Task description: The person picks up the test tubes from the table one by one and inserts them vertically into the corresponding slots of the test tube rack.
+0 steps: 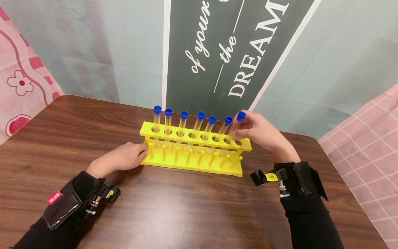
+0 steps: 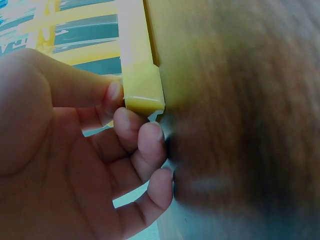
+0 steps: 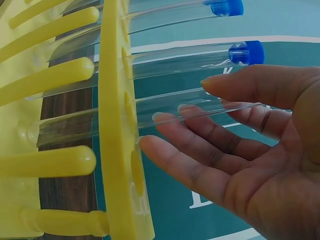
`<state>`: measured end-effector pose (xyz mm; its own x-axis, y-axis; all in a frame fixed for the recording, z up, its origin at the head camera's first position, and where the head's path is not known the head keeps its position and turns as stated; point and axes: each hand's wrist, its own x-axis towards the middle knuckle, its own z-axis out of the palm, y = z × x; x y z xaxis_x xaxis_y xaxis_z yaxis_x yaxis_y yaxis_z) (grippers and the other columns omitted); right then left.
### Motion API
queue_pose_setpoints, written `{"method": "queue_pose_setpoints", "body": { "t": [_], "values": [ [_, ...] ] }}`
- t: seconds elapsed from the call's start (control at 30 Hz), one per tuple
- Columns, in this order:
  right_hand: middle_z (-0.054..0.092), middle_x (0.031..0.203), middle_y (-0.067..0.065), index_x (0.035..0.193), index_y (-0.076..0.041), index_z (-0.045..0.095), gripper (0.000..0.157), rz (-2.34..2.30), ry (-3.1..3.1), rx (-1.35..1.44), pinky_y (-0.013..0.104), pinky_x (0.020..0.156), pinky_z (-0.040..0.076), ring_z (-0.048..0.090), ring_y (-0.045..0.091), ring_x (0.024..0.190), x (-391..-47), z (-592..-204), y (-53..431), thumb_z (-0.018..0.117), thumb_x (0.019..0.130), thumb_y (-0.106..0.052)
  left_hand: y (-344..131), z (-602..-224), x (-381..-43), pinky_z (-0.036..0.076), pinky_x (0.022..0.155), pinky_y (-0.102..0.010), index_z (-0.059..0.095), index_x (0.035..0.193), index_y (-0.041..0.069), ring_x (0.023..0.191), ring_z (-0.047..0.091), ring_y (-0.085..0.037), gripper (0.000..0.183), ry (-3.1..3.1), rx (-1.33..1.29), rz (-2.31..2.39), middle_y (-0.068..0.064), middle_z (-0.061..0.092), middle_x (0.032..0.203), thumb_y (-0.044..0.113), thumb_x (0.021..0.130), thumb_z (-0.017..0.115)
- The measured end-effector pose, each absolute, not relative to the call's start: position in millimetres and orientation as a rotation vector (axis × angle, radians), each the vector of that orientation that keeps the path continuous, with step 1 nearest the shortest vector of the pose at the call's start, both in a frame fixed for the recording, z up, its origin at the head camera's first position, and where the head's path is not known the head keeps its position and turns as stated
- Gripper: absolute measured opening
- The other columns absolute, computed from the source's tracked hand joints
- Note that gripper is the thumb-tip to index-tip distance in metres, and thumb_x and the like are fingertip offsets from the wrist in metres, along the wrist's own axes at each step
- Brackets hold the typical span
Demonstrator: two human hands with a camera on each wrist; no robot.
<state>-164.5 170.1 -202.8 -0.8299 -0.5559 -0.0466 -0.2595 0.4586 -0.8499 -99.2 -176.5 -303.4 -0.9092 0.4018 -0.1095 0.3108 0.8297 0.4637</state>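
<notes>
A yellow test tube rack [image 1: 199, 167] stands on the table, holding a row of clear test tubes with blue caps [image 1: 184, 115]. My left hand [image 1: 129, 156] pinches the rack's left end; in the left wrist view its thumb and fingertips meet at the yellow base end [image 2: 142, 85]. At the other end, my right hand [image 1: 256, 129] holds the rightmost tube [image 3: 165, 107] below its cap, thumb on one side and fingers on the other. This tube passes through a hole beside the rack's last hole [image 1: 238, 142], its lower end down at the base.
Upright yellow pegs [image 1: 188, 157] line the front of the rack. The brown wooden table [image 1: 192, 207] meets a cloth backdrop [image 1: 136, 52] with white lettering close behind the rack. Pink patterned cloth [image 1: 373, 155] hangs at both sides.
</notes>
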Motion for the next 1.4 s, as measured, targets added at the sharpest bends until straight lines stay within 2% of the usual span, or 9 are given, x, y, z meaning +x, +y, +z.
{"method": "queue_pose_setpoints", "body": {
  "t": [0.87, 1.07, 1.3, 1.4],
  "values": [
    [0.062, 0.09, 0.019, 0.097, 0.006, 0.053, 0.016, -1.168, 2.508, -0.697, 0.042, 0.076, 0.05, 0.063, 0.028, 0.083, -163.6, -211.6, 169.6, 0.059, 0.083, 0.006, -175.6, -300.8, -97.6, 0.031, 0.052, -0.028, 0.045, 0.075, 0.009, 0.052, 0.034, -0.015, 0.019, 2.81, 0.558, 0.658, -0.002, 0.036, 0.061, 0.01, 0.094, 0.043],
    [0.061, 0.091, 0.019, 0.099, 0.006, 0.052, 0.019, -1.152, 2.525, -0.667, 0.037, 0.074, 0.051, 0.063, 0.028, 0.084, -162.2, -211.0, 169.2, 0.06, 0.082, 0.007, -175.2, -299.8, -97.4, 0.031, 0.052, -0.028, 0.045, 0.076, 0.008, 0.052, 0.034, -0.015, 0.019, 2.807, 0.557, 0.663, -0.002, 0.036, 0.061, 0.01, 0.094, 0.043],
    [0.061, 0.092, 0.018, 0.1, 0.006, 0.051, 0.023, -1.114, 2.534, -0.682, 0.037, 0.073, 0.051, 0.063, 0.028, 0.085, -162.2, -211.2, 169.7, 0.061, 0.08, 0.008, -175.7, -299.9, -97.2, 0.03, 0.051, -0.027, 0.046, 0.077, 0.008, 0.052, 0.034, -0.015, 0.018, 2.803, 0.555, 0.668, -0.002, 0.036, 0.061, 0.01, 0.094, 0.044],
    [0.061, 0.091, 0.018, 0.102, 0.005, 0.05, 0.025, -1.114, 2.518, -0.702, 0.033, 0.071, 0.05, 0.063, 0.028, 0.085, -162.1, -211.3, 171.0, 0.061, 0.08, 0.009, -175.7, -300.1, -97.6, 0.03, 0.051, -0.027, 0.047, 0.077, 0.007, 0.052, 0.034, -0.015, 0.018, 2.801, 0.557, 0.666, -0.002, 0.036, 0.061, 0.01, 0.094, 0.044]
  ]
}}
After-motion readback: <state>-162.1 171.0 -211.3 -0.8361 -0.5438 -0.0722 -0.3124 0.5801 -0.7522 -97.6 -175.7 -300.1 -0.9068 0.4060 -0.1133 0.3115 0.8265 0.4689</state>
